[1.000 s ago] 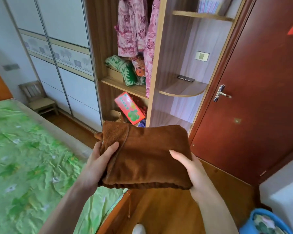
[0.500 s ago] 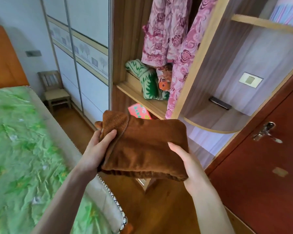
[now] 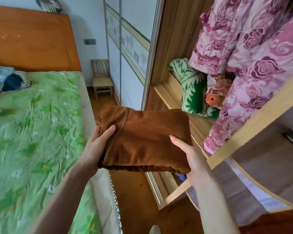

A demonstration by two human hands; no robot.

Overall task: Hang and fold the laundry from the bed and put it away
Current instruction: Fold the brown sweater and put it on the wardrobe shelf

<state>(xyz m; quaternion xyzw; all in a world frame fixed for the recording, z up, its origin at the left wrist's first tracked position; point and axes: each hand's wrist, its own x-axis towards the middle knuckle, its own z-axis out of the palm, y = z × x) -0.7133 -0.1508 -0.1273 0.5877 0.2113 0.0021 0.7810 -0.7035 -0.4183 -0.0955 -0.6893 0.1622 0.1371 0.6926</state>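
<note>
I hold a folded brown towel (image 3: 145, 141) level in front of the open wardrobe (image 3: 161, 48), my left hand (image 3: 98, 146) gripping its near-left corner with the thumb curled over the top and the fingers hidden underneath, my right hand (image 3: 184, 152) clasping its right edge with the thumb laid flat on top and the fingers tucked out of sight below. The towel hangs in the air between the bed (image 3: 34, 132) and the wardrobe shelf (image 3: 198, 127), its far corner just short of the shelf's front edge. On that shelf a green and white bundle (image 3: 192, 92) sits toward the back, and pink flowered clothes (image 3: 247, 68) hang down over the right part of it. The step in hand, as I judge it, is to lay the towel on the bare wood in front of the green bundle. To do it well I would keep both hands under the fold so the layers do not slide apart, lead with the far edge, pass low beneath the hanging pink hems without dragging them, and set the towel down flat before I ease my fingers out sideways. More laundry (image 3: 7, 80) lies by the headboard (image 3: 32, 41), so the job looks far from over.
</note>
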